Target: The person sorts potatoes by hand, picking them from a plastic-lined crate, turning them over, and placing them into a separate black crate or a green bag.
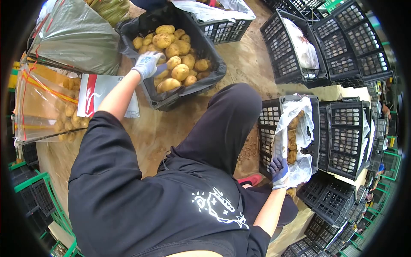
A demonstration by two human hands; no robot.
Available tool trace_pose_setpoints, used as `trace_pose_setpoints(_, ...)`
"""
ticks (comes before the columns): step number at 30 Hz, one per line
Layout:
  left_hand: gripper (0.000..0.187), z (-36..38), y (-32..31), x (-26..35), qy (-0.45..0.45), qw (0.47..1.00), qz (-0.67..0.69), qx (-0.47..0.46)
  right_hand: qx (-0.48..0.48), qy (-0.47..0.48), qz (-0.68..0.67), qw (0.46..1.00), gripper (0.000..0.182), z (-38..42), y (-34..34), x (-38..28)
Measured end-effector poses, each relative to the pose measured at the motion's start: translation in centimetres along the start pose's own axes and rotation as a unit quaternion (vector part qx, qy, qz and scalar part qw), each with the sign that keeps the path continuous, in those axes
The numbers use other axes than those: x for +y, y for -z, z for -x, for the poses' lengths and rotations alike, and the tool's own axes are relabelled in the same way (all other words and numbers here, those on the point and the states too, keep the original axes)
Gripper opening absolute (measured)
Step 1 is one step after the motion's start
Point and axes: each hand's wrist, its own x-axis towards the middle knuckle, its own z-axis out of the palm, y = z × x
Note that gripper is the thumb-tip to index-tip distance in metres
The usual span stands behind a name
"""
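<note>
My left hand (149, 64), in a white and blue glove, is at the left side of a black crate (214, 79) lined with dark plastic, beside the potatoes (173, 50) heaped in it. Its fingers point toward the potatoes, and whether they grip one is unclear. On the right, my right hand (280, 170), gloved in white and dark blue, touches the near edge of white plastic (305, 165) lining another black crate (267, 122). Potatoes (292, 139) lie inside that lining. What the fingers of this hand hold, if anything, cannot be made out.
A clear bag of potatoes (68, 115) lies at the left, with a white and red packet (112, 92) beside it. A grey-green bag (81, 38) is above. Black crates (344, 130) stack up at the right. Another white-lined crate (222, 31) stands at the top.
</note>
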Motion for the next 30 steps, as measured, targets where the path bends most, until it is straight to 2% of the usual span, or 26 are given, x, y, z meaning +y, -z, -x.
trace_pose_setpoints(2,0.051,0.3,-1.3,-1.7,0.059,0.984,-0.168,0.017,0.013,0.014,0.008,1.000,0.057,0.3,0.0,0.2)
trace_pose_setpoints(3,0.051,0.7,-1.3,-2.5,0.059,0.984,-0.169,0.018,0.012,0.014,0.007,1.000,0.057,0.4,0.0,0.3)
trace_pose_setpoints(5,0.051,1.2,-1.0,-3.7,0.095,0.963,-0.182,-0.174,0.013,0.012,0.005,1.000,0.056,0.8,0.1,0.4)
trace_pose_setpoints(6,0.047,1.7,-1.2,-3.9,0.075,0.945,-0.224,-0.227,0.014,0.011,0.003,1.000,0.056,0.9,0.2,0.5)
trace_pose_setpoints(9,0.042,4.8,0.2,-3.4,0.023,0.942,-0.201,-0.269,0.010,-0.006,-0.010,1.000,0.056,0.8,0.7,0.7)
trace_pose_setpoints(11,0.040,7.3,1.8,-2.1,0.020,0.968,-0.140,-0.209,0.004,-0.005,-0.006,1.000,0.056,0.3,1.4,1.0)
trace_pose_setpoints(12,0.040,8.1,1.4,-2.3,0.017,0.967,-0.142,-0.209,0.005,-0.006,-0.009,1.000,0.056,0.4,1.3,0.9)
trace_pose_setpoints(14,0.043,9.7,0.7,-3.6,-0.027,0.992,-0.045,-0.112,-0.005,0.000,-0.017,1.000,0.058,0.1,1.3,0.4)
trace_pose_setpoints(16,0.047,10.2,1.4,-2.3,-0.001,0.993,-0.084,-0.081,-0.003,0.012,-0.048,0.999,0.062,-0.4,1.3,-0.2)
trace_pose_setpoints(17,0.048,10.0,2.2,-1.0,0.018,0.991,-0.113,-0.074,-0.020,0.023,-0.052,0.998,0.059,-0.4,1.6,-0.8)
trace_pose_setpoints(18,0.049,9.6,3.2,0.4,0.036,0.990,-0.128,-0.051,0.005,0.019,-0.052,0.998,0.056,0.7,1.3,-1.9)
trace_pose_setpoints(19,0.052,8.0,1.1,-1.8,0.000,0.994,-0.103,0.026,0.012,0.079,-0.072,0.994,0.052,0.3,1.7,-2.1)
trace_pose_setpoints(20,0.048,6.7,1.8,-0.8,-0.060,0.993,-0.043,0.086,0.026,0.119,-0.062,0.991,0.049,0.1,2.2,-2.8)
trace_pose_setpoints(21,0.043,5.1,2.5,0.6,-0.101,0.988,0.048,0.106,0.006,0.135,-0.061,0.989,0.046,0.4,2.9,-4.1)
trace_pose_setpoints(22,0.040,4.1,3.7,3.8,-0.121,0.980,0.079,0.135,0.033,0.147,-0.071,0.986,0.043,-0.1,3.5,-4.8)
trace_pose_setpoints(23,0.040,2.5,4.2,6.1,-0.193,0.959,0.125,0.165,0.044,0.169,-0.062,0.983,0.040,0.4,4.1,-5.6)
trace_pose_setpoints(26,0.041,0.1,9.2,18.8,-0.251,0.941,0.178,0.142,0.032,0.207,-0.082,0.974,0.032,-1.1,6.6,-7.4)
trace_pose_setpoints(27,0.040,-0.7,9.6,22.4,-0.328,0.902,0.219,0.175,0.034,0.190,-0.066,0.979,0.031,-2.0,7.2,-7.8)
trace_pose_setpoints(28,0.039,-0.7,10.2,27.1,-0.334,0.881,0.287,0.174,0.033,0.171,-0.049,0.984,0.030,-2.6,7.5,-8.0)
trace_pose_setpoints(29,0.036,-1.6,11.5,30.8,-0.466,0.828,0.183,0.253,0.036,0.130,-0.007,0.991,0.029,-1.6,6.8,-9.1)
trace_pose_setpoints(30,0.036,-0.9,12.0,34.5,-0.446,0.843,0.227,0.196,-0.077,0.124,-0.061,0.987,0.031,-4.9,9.2,-7.0)
